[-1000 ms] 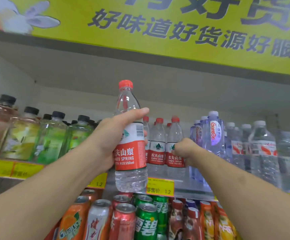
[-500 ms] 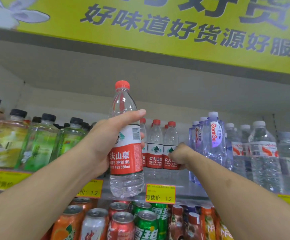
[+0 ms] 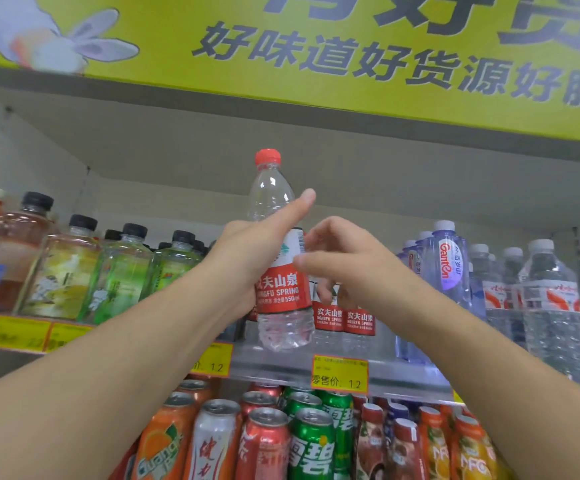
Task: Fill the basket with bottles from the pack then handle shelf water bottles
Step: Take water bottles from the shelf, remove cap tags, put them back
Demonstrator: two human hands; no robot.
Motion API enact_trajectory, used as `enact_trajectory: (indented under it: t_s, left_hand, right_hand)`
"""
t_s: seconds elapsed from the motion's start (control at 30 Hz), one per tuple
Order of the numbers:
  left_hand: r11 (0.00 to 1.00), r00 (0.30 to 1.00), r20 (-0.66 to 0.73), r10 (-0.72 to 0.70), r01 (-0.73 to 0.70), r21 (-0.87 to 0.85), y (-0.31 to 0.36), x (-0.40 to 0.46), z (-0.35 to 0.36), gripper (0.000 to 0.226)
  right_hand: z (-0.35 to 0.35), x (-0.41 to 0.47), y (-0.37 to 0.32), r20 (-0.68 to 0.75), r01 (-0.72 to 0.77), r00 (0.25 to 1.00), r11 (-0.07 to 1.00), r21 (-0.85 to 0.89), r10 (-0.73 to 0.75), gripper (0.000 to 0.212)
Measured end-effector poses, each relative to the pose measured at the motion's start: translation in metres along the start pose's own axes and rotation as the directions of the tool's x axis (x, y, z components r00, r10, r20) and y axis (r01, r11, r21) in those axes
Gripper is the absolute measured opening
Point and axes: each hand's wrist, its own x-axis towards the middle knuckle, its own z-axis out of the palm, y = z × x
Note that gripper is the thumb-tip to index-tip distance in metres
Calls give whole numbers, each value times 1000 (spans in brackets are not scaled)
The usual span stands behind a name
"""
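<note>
My left hand [image 3: 257,251] grips a clear water bottle [image 3: 281,299] with a red cap and a red label, held upright just in front of the upper shelf [image 3: 378,377]. My right hand [image 3: 344,258] hovers beside the held bottle with its fingers spread and nothing in them, in front of the shelf water bottles. Two more red-label water bottles [image 3: 345,320] stand on the shelf behind, their tops hidden by my right hand. No basket or pack is in view.
Tea bottles with black caps [image 3: 115,271] fill the shelf's left side. Bluish and clear water bottles [image 3: 538,306] stand at the right. Soda cans [image 3: 309,441] sit on the lower shelf. A yellow banner [image 3: 350,46] runs overhead. Yellow price tags [image 3: 338,374] line the shelf edge.
My right hand has let go of the shelf bottles, pulled back toward me and spread its fingers beside the held bottle. My left hand still holds its bottle in much the same spot.
</note>
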Motion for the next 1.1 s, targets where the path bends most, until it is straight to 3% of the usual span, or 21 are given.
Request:
enact_trajectory:
  t_s: [0.1, 0.23, 0.27, 0.37, 0.4, 0.5, 0.7, 0.93, 1.1]
  left_hand:
    - [995, 998, -60, 36, -31, 93, 2, 1, 8, 86]
    - [979, 999, -36, 37, -29, 200, 0, 6, 4, 118]
    - [970, 998, -48, 52, -39, 238, -1, 8, 0, 113]
    - [936, 973, -83, 215, -181, 302, -8, 7, -14, 43]
    - [921, 961, -94, 258, -216, 324, -12, 7, -19, 35]
    - [909, 945, -133, 297, -237, 343, -21, 2, -30, 46]
    - [909, 946, -147, 288, -221, 354, -29, -5, -44, 36]
    - [914, 952, -155, 264, -196, 354, -35, -6, -62, 24]
    - [925, 961, -154, 228, -165, 341, -42, -4, -67, 23]
  right_hand:
    - [16, -4, -4, -66, -7, 998, 951, -309, -15, 45]
    - [22, 13, 11, -155, -27, 988, 967, -255, -13, 38]
    - [23, 20, 18, -167, -54, 986, 967, -248, 13, 39]
    - [26, 42, 39, -159, -158, 980, 951, -264, 119, 36]
    - [30, 49, 44, -138, -197, 977, 942, -270, 165, 35]
    - [48, 68, 57, -66, -292, 956, 903, -316, 286, 41]
    - [76, 97, 69, 6, -371, 920, 877, -306, 391, 33]
    - [82, 103, 80, -5, -363, 925, 880, -307, 380, 39]
    - [91, 100, 80, -69, -335, 939, 850, -408, 337, 33]
